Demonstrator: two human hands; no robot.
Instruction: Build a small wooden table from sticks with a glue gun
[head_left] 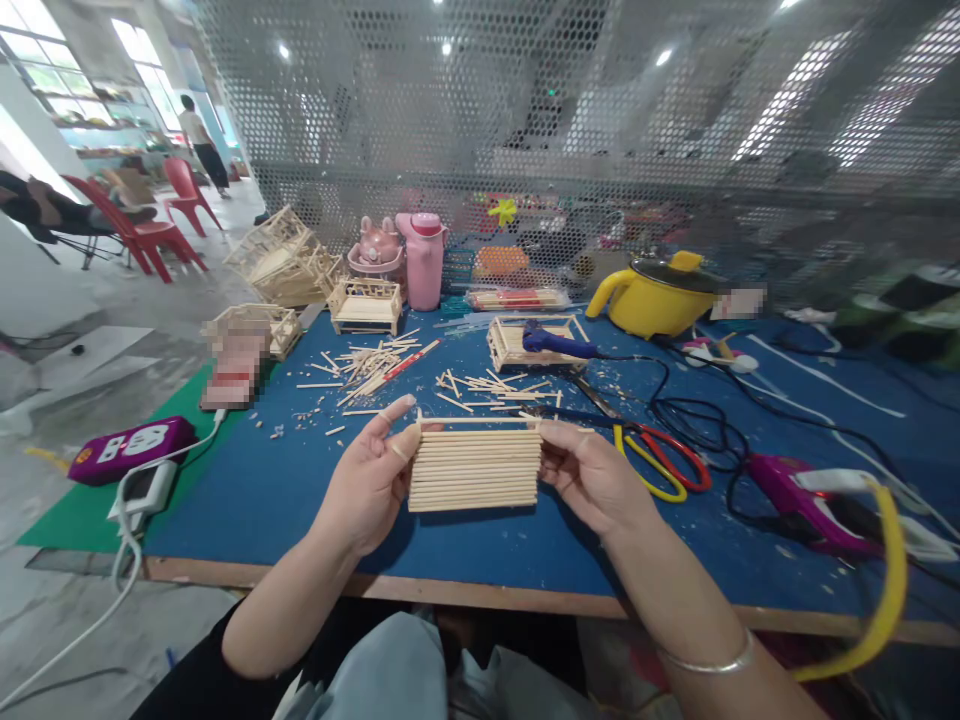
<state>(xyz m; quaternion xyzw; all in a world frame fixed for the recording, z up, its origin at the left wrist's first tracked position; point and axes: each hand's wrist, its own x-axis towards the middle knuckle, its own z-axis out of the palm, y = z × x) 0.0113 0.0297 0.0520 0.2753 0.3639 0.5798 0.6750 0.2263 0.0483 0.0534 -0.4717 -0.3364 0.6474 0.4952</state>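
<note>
Between my hands is a panel of thin wooden sticks [474,472] laid side by side, with one more stick across its top edge. My left hand [375,470] grips its left end, thumb at the upper corner and index finger raised. The right end is pinched by my right hand [589,465], its fingers partly behind the panel. Beyond the panel lie loose cut sticks [499,388]. A blue glue gun [559,343] rests on a small stick frame [506,345]. Scissors [664,460] with red and yellow handles lie near my right hand.
Finished stick models [281,260] are piled at the back left, near a pink thermos [425,265]. A yellow pot [652,298] stands back right. Black cables [667,395] and a purple device [810,500] occupy the right. A phone [234,370] lies left. Perforated metal [420,120] bounds the back.
</note>
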